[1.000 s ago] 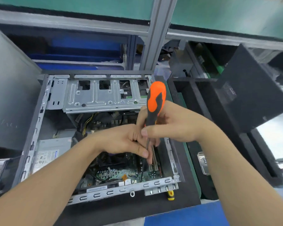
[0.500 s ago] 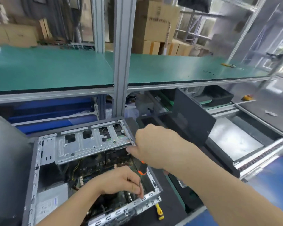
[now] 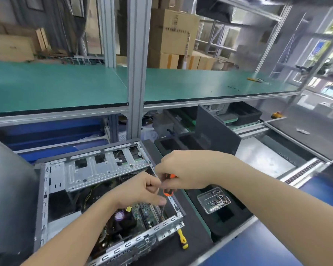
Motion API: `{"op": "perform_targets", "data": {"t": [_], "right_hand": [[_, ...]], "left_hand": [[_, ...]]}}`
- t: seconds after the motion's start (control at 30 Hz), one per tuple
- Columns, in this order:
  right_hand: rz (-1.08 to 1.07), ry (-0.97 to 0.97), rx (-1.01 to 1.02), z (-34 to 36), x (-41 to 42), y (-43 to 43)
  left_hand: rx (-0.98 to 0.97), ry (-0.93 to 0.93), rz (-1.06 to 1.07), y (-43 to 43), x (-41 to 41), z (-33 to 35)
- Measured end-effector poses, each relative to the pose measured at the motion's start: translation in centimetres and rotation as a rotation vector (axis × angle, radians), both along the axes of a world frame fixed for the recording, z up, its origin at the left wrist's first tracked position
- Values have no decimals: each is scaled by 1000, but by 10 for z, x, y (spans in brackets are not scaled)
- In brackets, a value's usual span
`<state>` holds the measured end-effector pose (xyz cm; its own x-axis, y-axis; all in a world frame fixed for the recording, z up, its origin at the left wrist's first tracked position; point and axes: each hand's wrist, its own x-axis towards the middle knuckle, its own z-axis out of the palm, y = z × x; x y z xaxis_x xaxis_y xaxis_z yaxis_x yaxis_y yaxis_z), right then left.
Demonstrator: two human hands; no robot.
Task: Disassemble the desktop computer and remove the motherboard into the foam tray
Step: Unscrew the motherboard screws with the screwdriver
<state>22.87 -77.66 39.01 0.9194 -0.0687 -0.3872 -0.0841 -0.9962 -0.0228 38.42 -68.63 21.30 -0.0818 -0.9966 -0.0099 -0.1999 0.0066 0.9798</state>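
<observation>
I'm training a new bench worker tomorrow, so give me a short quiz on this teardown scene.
1. True or false: the right hand grips the orange screwdriver.
2. Where does the yellow-handled tool lie? A) inside the computer case B) on the black mat outside the computer case C) gripped in the right hand
3. Fill in: the motherboard sits ____ the computer case.
Key: 1 true; 2 B; 3 inside.

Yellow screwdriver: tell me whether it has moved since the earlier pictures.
No. The yellow screwdriver lies at the near right corner of the computer case, as before; only the camera has tilted up.
</observation>
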Motion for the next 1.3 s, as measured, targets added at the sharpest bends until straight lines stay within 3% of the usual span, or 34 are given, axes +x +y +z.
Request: {"op": "perform_targets", "data": {"t": [0.3, 0.5, 0.57, 0.7, 0.8, 0.93, 1.2, 1.3], "right_hand": [[232, 49, -72, 3, 12, 12], [172, 47, -3, 7, 12, 12], [106, -35, 17, 10, 11, 16], [-303, -198, -283, -5, 22, 31], [-424, -176, -122, -16, 33, 31], [-188, -110, -37, -11, 36, 22], [269, 54, -8, 4, 38, 4], [326, 20, -28, -6, 43, 1]], "left_hand": [[-46, 108, -51, 5, -6, 27], [-53, 100, -36, 6, -13, 34], [-54, 33, -8, 5, -11, 36], [-34, 41, -1, 6, -7, 29], [-61, 144, 6, 5, -5, 26], [-61, 101, 1, 4, 0, 26], [-90, 316, -15, 6, 4, 23], [-72, 326, 9, 5, 6, 20]]}}
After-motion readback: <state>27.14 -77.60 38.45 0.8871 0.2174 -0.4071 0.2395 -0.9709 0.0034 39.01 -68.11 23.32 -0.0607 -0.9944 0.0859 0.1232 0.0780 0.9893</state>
